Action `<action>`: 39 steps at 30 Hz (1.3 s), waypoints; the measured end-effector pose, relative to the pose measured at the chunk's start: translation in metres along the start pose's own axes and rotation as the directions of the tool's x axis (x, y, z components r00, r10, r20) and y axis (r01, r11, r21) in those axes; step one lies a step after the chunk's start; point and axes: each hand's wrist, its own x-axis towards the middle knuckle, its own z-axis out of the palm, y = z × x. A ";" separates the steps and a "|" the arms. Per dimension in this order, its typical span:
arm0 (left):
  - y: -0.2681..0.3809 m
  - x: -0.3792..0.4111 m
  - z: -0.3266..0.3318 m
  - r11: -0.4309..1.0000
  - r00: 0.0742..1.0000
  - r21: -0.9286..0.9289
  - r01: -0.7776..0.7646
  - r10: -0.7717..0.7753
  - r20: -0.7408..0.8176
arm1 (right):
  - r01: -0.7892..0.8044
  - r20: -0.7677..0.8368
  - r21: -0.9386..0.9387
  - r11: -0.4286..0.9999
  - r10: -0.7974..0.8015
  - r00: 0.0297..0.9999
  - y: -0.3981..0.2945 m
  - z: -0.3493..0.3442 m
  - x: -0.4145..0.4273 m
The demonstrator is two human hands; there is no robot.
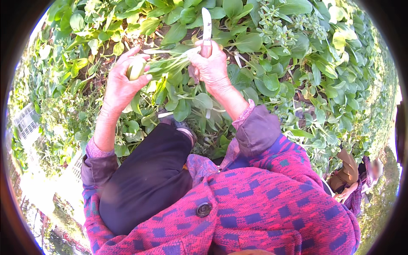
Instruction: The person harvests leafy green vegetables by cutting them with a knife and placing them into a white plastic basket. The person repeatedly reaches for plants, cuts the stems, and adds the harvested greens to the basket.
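My left hand point(122, 76) is curled around the pale green base of a leafy plant point(137, 68), its fingers bent over it and the thumb below. To the right, my right hand point(208, 63) grips the handle of a knife point(207, 24), whose short blade points away from me. Pale stems of leafy greens point(181, 57) run from the fingers of my right hand toward the left hand, with their leaves hanging between the two. Whether these stems are pinched by the right hand or just touch it, I cannot tell.
Dense broad-leaved greens point(271, 81) grow all around, with small-leaved plants point(280, 28) among them. A white plastic crate point(27, 121) is at the far left. My bent knee is below the hands. Another person point(346, 175) is low at the right.
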 end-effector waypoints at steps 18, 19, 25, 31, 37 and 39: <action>0.016 0.031 0.067 0.927 0.853 -0.180 0.328 -0.209 0.479 | -0.157 -0.280 0.126 0.979 0.187 0.942 0.020 -0.071 0.049; 0.021 0.040 0.074 0.980 0.853 -0.042 0.193 -0.146 0.502 | -0.157 -0.227 0.006 0.988 0.154 0.961 0.022 -0.073 0.055; 0.021 0.092 0.123 0.573 0.770 0.520 -0.633 0.401 0.496 | 0.133 0.082 -0.638 0.758 -0.104 0.991 0.055 -0.094 0.076; -0.027 0.131 0.116 0.365 0.887 0.809 -0.460 0.233 0.400 | 0.085 -0.018 -0.731 0.677 -0.144 0.989 0.050 -0.100 0.063; -0.038 0.131 0.104 0.381 0.853 0.776 -0.502 0.369 0.370 | 0.033 -0.096 -0.644 0.764 -0.124 0.988 0.058 -0.098 0.040; -0.041 0.133 0.102 0.377 0.853 0.778 -0.502 0.364 0.374 | -0.056 -0.165 -0.568 0.821 -0.046 0.985 0.049 -0.098 0.034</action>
